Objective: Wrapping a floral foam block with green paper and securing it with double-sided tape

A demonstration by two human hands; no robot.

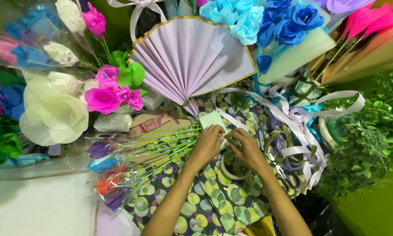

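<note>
Both hands meet at the middle of the patterned cloth [214, 205]. The left hand [206, 146] pinches the green stems [170, 140] against a pale green block [213, 120], steadying them; the right hand [248, 150] grips there too, above a tape roll [233, 168].

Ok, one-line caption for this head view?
Both hands, left and right, meet at a pale green block beside wrapped paper flowers, below a lilac paper fan.

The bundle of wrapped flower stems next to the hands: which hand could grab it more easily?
Probably the left hand. It lies right at the ends of the green stems of the wrapped flower bundle, which spreads out to its side. The right hand is over the tape roll, farther away.
</note>
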